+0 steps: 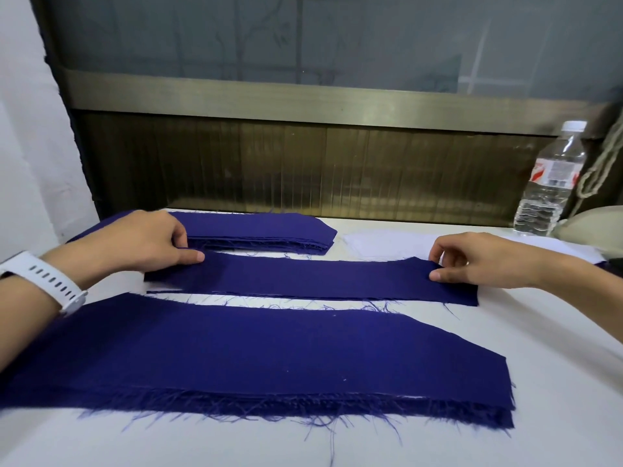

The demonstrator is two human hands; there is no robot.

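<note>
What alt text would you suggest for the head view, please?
A left hand and a right hand pinch the ends of a dark blue fabric strip lying on a white table. A far stack and a near stack of similar pieces flank it; a water bottle stands far right.

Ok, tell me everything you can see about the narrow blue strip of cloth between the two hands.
The strip is a long, narrow piece of dark blue woven cloth with frayed, thready edges. It lies flat, crosswise on the white table, between a stack of similar strips behind and a wider blue piece in front. The left hand pinches its left end, the right hand its right end.
</note>
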